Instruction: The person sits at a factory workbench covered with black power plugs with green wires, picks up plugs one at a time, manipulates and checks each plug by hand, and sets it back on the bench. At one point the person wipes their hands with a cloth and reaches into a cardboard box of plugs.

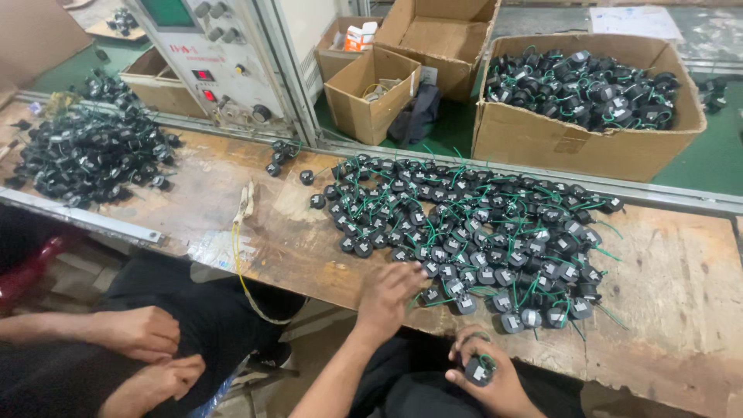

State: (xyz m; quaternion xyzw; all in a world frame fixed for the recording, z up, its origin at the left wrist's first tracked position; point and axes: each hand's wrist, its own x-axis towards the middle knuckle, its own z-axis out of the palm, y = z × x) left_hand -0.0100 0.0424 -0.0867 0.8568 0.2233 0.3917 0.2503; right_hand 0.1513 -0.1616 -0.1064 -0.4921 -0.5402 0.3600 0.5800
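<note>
In the lower middle of the frame, the left hand (391, 290) reaches into a spread of small black coils with green wires (472, 228) on the worn wooden table (673, 294). The right hand (484, 379), lower right, holds one coil (478, 370). A full cardboard box (542, 139) stands in the upper right.

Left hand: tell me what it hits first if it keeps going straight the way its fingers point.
The left hand points up-right into the spread of small black parts with green wires; the nearest ones at its fingertips would likely come first.
</note>
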